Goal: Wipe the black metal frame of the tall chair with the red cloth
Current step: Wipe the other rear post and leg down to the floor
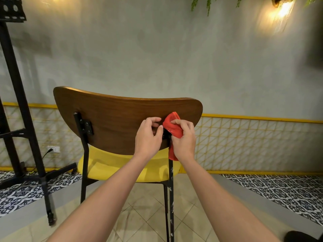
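Far left: black stand (pixel 21 102), wall socket (pixel 54 149) behind it. Neither is in the way.

The chair's black metal frame (pixel 85 154) shows as a left upright with a bolted bracket (pixel 86 126) on the wooden backrest (pixel 113 116). The yellow seat (pixel 108 165) sits below, legs running down to the tile floor.

Left hand (pixel 148 137): fingers curled against the backrest beside the right-side bracket, thumb tip touching the cloth's edge. Can't tell if it's pinching anything or just bracing.

Red cloth (pixel 172 126): bunched over the top of the right upright (pixel 171 180), where it meets the backrest. One tail hangs below the fist.

Right hand (pixel 184 142): clenched round the cloth, thumb on top, pressing it onto the tube.

My read is the step in hand is the top of the right upright, so most of the frame is left to do.

To do it well:
- Wrap the cloth fully round the tube, not just the face towards the camera.
- Work into the bracket and bolt heads first, since dirt collects there.
- Then pull one firm stroke down. The upright has whitish smears lower on it, which probably need pressure and a repeat pass.
- Brace the backrest with the left hand so the chair doesn't rock.
- Refold to a clean face before the left upright.
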Tool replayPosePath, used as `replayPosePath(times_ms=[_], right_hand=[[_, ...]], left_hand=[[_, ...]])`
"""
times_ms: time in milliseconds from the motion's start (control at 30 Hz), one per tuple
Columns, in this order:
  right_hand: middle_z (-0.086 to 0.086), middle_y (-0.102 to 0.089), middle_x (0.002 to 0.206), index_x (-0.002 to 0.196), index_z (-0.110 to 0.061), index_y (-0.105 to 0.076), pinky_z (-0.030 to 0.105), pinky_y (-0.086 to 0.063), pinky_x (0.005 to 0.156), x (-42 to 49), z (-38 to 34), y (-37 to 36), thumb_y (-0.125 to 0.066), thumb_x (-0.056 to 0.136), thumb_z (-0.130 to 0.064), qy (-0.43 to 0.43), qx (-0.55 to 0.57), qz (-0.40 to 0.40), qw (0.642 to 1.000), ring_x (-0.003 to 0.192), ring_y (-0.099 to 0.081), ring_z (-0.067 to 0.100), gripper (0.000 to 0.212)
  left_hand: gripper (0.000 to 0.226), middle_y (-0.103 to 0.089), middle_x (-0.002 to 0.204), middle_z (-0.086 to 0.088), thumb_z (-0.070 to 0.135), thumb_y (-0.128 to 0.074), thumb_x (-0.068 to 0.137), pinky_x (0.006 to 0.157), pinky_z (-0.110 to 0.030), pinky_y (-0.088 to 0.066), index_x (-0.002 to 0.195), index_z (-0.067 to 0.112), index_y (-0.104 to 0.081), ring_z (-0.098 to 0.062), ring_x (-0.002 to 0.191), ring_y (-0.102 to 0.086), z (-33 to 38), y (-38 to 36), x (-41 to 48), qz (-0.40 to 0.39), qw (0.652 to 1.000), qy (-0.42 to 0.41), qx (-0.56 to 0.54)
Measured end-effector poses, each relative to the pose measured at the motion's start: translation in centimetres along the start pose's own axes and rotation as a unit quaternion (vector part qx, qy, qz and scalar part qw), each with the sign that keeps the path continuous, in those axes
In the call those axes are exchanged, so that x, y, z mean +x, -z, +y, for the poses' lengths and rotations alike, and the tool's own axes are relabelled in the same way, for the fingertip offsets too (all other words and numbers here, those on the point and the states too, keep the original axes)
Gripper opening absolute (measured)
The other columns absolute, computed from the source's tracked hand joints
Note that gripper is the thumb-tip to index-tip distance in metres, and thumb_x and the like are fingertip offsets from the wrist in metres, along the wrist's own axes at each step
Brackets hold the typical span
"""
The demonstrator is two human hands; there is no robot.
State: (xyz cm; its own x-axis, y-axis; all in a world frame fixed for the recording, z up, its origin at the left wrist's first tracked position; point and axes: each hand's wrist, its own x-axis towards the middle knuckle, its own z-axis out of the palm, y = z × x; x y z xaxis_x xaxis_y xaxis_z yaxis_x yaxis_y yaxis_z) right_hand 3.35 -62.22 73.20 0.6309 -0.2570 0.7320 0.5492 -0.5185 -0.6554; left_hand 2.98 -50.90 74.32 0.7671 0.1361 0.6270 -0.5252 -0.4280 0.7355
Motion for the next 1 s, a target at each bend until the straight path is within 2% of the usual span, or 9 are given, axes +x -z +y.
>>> replayPosePath(times_ms=[100,200,267,367,533,633,800,1000], right_hand=[[0.001,-0.055,0.114,0.101,-0.021,-0.071,0.003,-0.036,0.079,-0.1,0.7,-0.1,-0.069,0.079,-0.001,0.021,-0.025,0.023,0.999,0.106,-0.053,0.017,0.03],[0.004,-0.056,0.121,0.107,-0.024,-0.071,0.021,-0.041,0.089,-0.3,1.0,-0.3,-0.071,0.079,-0.004,0.038,-0.085,0.02,0.995,0.112,-0.051,0.022,0.035],[0.007,-0.053,0.127,0.115,-0.023,-0.068,0.022,-0.038,0.092,-0.6,0.9,-0.3,-0.07,0.08,-0.003,0.055,-0.131,-0.002,0.99,0.116,-0.047,0.023,0.041],[0.011,-0.049,0.13,0.122,-0.02,-0.063,0.026,-0.04,0.094,-0.9,0.8,-0.1,-0.068,0.081,-0.001,0.079,-0.181,-0.023,0.98,0.12,-0.043,0.026,0.046],[0.015,-0.054,0.122,0.117,-0.015,-0.066,0.038,-0.052,0.083,-1.2,1.0,0.4,-0.072,0.076,0.001,0.124,-0.219,-0.033,0.967,0.108,-0.049,0.031,0.045],[0.017,-0.056,0.118,0.115,-0.011,-0.067,0.038,-0.052,0.077,-1.7,1.4,0.6,-0.077,0.07,0.003,0.153,-0.228,-0.014,0.961,0.102,-0.054,0.034,0.049],[0.016,-0.052,0.125,0.123,-0.013,-0.062,0.039,-0.053,0.082,-0.9,0.8,-0.5,-0.071,0.078,-0.001,0.124,-0.214,-0.01,0.969,0.109,-0.048,0.033,0.048],[0.016,-0.056,0.117,0.117,-0.012,-0.066,0.038,-0.054,0.072,-1.0,1.3,-0.4,-0.074,0.072,0.004,0.145,-0.237,-0.004,0.961,0.099,-0.053,0.034,0.049]], left_hand=[[0.021,-0.057,0.106,0.006,0.022,-0.054,0.094,0.078,-0.025,-0.049,0.115,0.024,-0.055,-0.007,0.092,-0.056,-0.1,0.0,0.1,-0.003,1.0,-0.004,0.002],[0.021,-0.057,0.107,0.006,0.022,-0.052,0.095,0.076,-0.021,-0.047,0.116,0.023,-0.055,-0.004,0.091,-0.055,-0.1,-0.1,0.1,0.0,1.0,0.001,-0.001],[0.022,-0.057,0.108,0.006,0.022,-0.051,0.096,0.075,-0.017,-0.045,0.117,0.021,-0.055,-0.004,0.091,-0.055,-0.1,-0.1,0.0,0.001,1.0,0.007,-0.004],[0.023,-0.058,0.108,0.005,0.023,-0.052,0.095,0.077,-0.021,-0.048,0.118,0.021,-0.055,-0.007,0.091,-0.056,0.0,0.0,-0.1,0.003,1.0,0.012,-0.003],[0.021,-0.059,0.107,0.004,0.024,-0.052,0.095,0.083,-0.032,-0.052,0.116,0.024,-0.055,-0.011,0.094,-0.058,-0.2,0.0,-0.1,0.002,1.0,0.017,0.003],[0.02,-0.059,0.106,0.003,0.024,-0.052,0.095,0.083,-0.033,-0.052,0.115,0.024,-0.055,-0.011,0.092,-0.058,-0.2,0.0,-0.1,0.004,1.0,0.019,0.002],[0.021,-0.059,0.106,0.004,0.025,-0.051,0.095,0.083,-0.033,-0.052,0.115,0.023,-0.056,-0.01,0.091,-0.058,-0.1,0.0,0.1,0.003,1.0,0.016,0.004],[0.022,-0.058,0.106,0.005,0.026,-0.05,0.095,0.083,-0.034,-0.053,0.117,0.023,-0.055,-0.01,0.091,-0.057,-0.4,0.1,0.1,-0.007,1.0,0.009,0.02]])
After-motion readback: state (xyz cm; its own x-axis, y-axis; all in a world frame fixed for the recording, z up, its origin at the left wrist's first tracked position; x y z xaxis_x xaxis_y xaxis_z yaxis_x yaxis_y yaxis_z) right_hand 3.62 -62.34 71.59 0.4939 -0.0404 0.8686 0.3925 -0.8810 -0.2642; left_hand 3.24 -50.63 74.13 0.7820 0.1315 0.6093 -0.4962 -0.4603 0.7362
